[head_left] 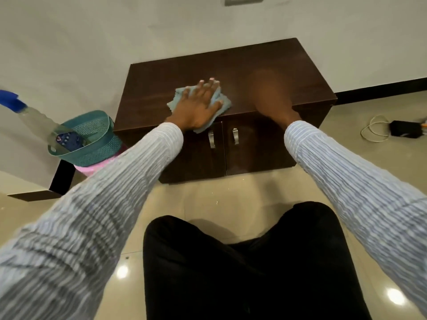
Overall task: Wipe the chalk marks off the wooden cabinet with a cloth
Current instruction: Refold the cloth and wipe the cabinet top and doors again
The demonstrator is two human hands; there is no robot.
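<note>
Left hand [199, 105] presses flat, fingers spread, on the blue cloth [225, 101] atop the dark wooden cabinet [161, 84] against a pale wall [92, 42]; right hand [269, 93] is blurred, its fingers unreadable.

Long sleeves on both arms, pale blue-grey crinkled fabric with fine white cross-stripes, ribbed in narrow ridges running around the arm. Left sleeve [99, 204] sweeping from lower left of the frame toward the centre, cuff ending at the wrist. Right sleeve [360, 188] entering from lower right, cuff likewise at the wrist. Bare left hand [196, 107] just above centre, pale nails on the fingertips. Bare right hand [268, 93] right of centre, smeared by blur, details unreadable. Black trousers [249, 269] at bottom centre, plain, softly creased
</note>
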